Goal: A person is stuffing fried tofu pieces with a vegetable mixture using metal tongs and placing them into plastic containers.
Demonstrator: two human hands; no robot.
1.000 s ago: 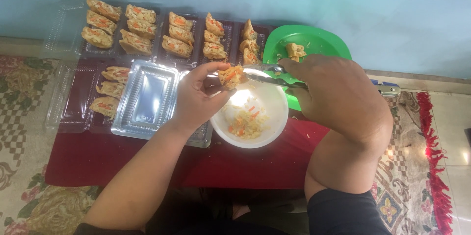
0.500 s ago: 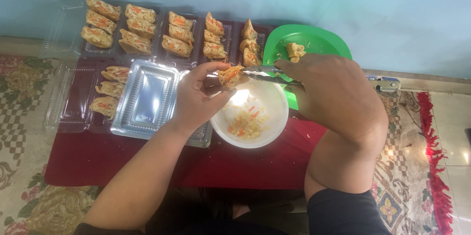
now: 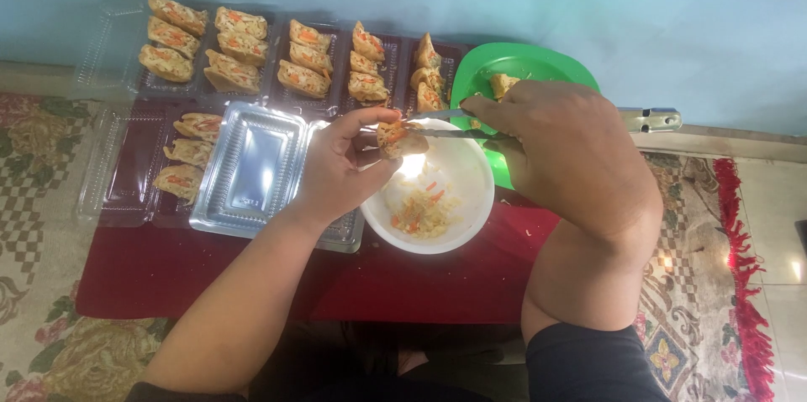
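My left hand [image 3: 340, 171] holds a filled pastry pocket [image 3: 397, 138] over the rim of a white bowl [image 3: 466, 175]. The bowl holds a little shredded vegetable filling [image 3: 420, 213] with orange bits. My right hand [image 3: 563, 146] grips metal tongs [image 3: 437, 123] whose tips touch the pastry's open end. Both hands hover above the dark red low table [image 3: 168, 268].
Clear plastic trays with several filled pastries [image 3: 244, 49] line the table's far edge. Another tray [image 3: 189, 162] holds three at the left, beside a shiny closed clear lid [image 3: 252, 167]. A green plate [image 3: 525, 66] with pastry pieces sits behind the bowl. Patterned rug lies on both sides.
The tongs and pastry have stayed over the bowl; my hands shifted only slightly, pressing at the pastry's opening.
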